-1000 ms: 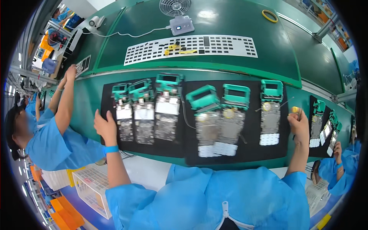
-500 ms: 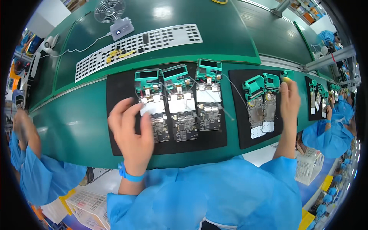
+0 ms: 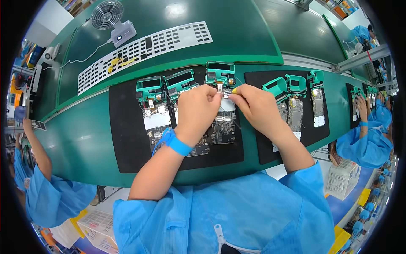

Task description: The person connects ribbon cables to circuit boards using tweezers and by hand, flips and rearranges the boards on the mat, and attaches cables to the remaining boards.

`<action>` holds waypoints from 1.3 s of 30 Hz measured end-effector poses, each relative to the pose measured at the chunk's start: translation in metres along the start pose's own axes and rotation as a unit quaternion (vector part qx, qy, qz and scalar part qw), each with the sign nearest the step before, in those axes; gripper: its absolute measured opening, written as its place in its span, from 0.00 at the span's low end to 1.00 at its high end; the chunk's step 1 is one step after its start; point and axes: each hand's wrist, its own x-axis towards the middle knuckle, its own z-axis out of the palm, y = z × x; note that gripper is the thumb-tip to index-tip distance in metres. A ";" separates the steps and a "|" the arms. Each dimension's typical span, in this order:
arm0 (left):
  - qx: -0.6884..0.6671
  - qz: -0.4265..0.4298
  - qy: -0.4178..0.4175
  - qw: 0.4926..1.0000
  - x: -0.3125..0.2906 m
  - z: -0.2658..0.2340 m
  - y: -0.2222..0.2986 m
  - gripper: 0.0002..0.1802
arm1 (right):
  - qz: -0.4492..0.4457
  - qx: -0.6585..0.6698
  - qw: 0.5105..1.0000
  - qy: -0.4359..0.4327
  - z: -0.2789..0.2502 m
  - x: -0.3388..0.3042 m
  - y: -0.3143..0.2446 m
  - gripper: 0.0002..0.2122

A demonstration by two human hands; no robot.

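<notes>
My left hand (image 3: pixel 196 112), with a blue band at its wrist, is closed in a pinch above the circuit boards on the near mat. Facing it, my right hand (image 3: pixel 258 108) is pinched too, a yellow cover on one fingertip. Between the fingertips runs a thin grey cable (image 3: pixel 224 95), partly hidden by the fingers. It lies just below the green frame (image 3: pixel 220 73) of the rightmost circuit board (image 3: pixel 223 127) on this mat. The left circuit board (image 3: pixel 156 120), with its green frame (image 3: pixel 150 88), lies in view; my left hand covers much of the middle one.
A second black mat (image 3: pixel 315 137) at right bears several boards with green frames (image 3: pixel 275 87). Beyond the table edge lie a perforated white sheet (image 3: pixel 177 40) with yellow pieces and a small fan (image 3: pixel 107 15). Co-workers in blue sit at both sides; a white basket (image 3: pixel 343 178) stands below right.
My right hand has come left from the right mat, where a third green-framed board now lies uncovered. My left hand has moved right, and both have closed at the rightmost board's cable.
</notes>
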 end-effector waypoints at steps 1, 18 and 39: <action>-0.032 -0.025 0.005 0.999 0.000 0.000 -0.001 0.07 | 0.002 0.000 1.000 -0.001 0.002 0.000 0.001 0.09; 0.021 0.006 -0.001 1.000 -0.003 0.002 -0.012 0.08 | -0.148 -0.156 0.976 0.033 0.015 0.013 0.016 0.11; 0.076 0.095 0.019 0.992 -0.004 0.007 -0.018 0.06 | -0.201 -0.200 0.957 -0.062 0.010 0.021 0.018 0.08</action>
